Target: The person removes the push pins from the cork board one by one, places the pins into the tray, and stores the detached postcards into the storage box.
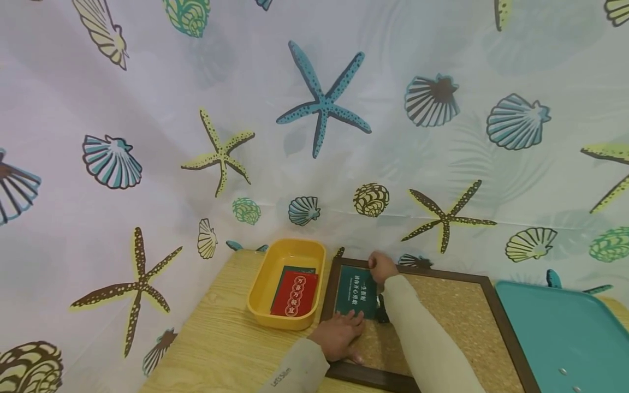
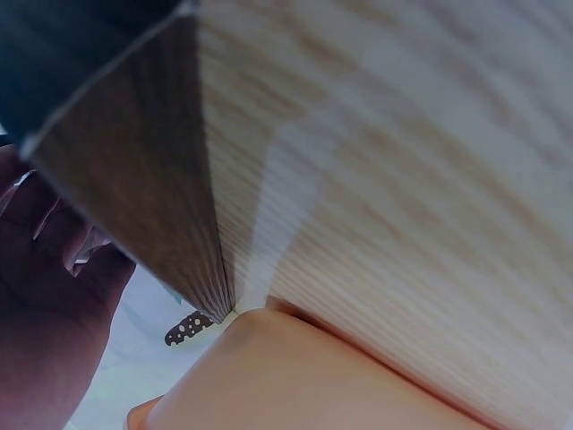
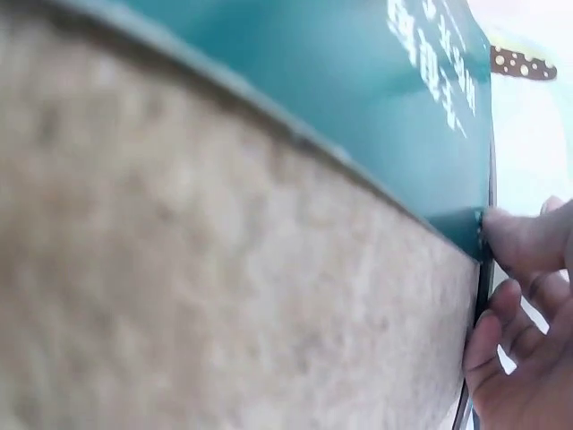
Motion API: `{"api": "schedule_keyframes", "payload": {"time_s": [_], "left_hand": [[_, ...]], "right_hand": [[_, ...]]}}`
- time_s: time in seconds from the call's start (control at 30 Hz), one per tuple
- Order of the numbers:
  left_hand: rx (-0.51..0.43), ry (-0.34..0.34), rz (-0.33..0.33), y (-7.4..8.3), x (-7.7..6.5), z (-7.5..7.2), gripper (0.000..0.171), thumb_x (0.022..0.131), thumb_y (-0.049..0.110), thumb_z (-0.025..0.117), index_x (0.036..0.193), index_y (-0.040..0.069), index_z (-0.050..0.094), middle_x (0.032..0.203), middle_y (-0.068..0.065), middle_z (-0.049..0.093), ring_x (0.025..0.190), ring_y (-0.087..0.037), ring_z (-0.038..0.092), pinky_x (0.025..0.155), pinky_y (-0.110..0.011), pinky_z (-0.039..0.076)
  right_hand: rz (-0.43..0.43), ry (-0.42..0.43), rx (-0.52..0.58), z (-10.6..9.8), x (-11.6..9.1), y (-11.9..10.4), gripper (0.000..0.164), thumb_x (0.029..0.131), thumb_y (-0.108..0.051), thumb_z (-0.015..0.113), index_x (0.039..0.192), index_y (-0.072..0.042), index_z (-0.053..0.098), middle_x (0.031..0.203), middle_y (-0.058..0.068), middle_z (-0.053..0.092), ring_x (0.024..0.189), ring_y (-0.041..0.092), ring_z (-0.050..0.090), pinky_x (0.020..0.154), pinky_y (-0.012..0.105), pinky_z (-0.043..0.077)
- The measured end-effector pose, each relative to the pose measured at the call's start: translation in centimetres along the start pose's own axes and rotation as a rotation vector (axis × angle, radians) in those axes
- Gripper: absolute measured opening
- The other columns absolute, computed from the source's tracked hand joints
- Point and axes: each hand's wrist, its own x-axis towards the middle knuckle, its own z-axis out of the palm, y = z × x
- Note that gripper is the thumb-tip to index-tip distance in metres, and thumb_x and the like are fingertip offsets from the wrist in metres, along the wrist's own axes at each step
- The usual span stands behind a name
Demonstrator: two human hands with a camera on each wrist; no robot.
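A dark green card [image 1: 351,292] with white lettering lies at the left end of a brown-framed cork board [image 1: 452,305]. With fingers spread, my left hand [image 1: 340,334] rests on the card's near edge and the cork; its wrist view shows the fingers [image 2: 63,233] beside the brown frame [image 2: 152,170]. My right hand [image 1: 383,268] is at the card's far right corner, by the board's back frame. In the right wrist view its thumb [image 3: 524,240] presses that corner of the green card [image 3: 403,116], the other fingers curled by the frame. Any small thing under the thumb is hidden.
Left of the board stands a yellow bin [image 1: 260,303], holding a red card [image 1: 296,295] with white characters over a dark green one. A teal tray [image 1: 560,333] lies to the right. The wooden table [image 1: 216,327] meets a patterned curtain [image 1: 344,164] behind.
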Motion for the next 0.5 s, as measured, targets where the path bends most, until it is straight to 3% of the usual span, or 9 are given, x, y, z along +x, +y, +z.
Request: {"api": "schedule_keyframes", "payload": {"time_s": [0.23,0.5], "left_hand": [[-0.024,-0.01,-0.007,-0.01,0.02,0.01,0.077,0.082,0.052,0.065,0.147,0.019,0.042,0.154,0.003,0.034,0.141,-0.014,0.03,0.112,-0.035,0.03],[-0.035,0.007,-0.006,-0.1,0.09,0.36,0.076,0.083,0.05,0.066,0.147,0.019,0.042,0.154,0.003,0.035,0.141,-0.015,0.03,0.112,-0.037,0.03]], "right_hand": [[-0.037,-0.004,0.034,-0.71,-0.46,-0.1,0.024,0.078,0.012,0.064,0.077,-0.006,0.047,0.075,0.007,0.046,0.073,0.024,0.046,0.066,0.037,0.039],[-0.027,0.033,-0.023,-1.05,-0.81,-0.63,0.024,0.079,0.006,0.069,0.074,-0.006,0.049,0.07,0.006,0.048,0.067,0.022,0.048,0.06,0.035,0.04]]}}
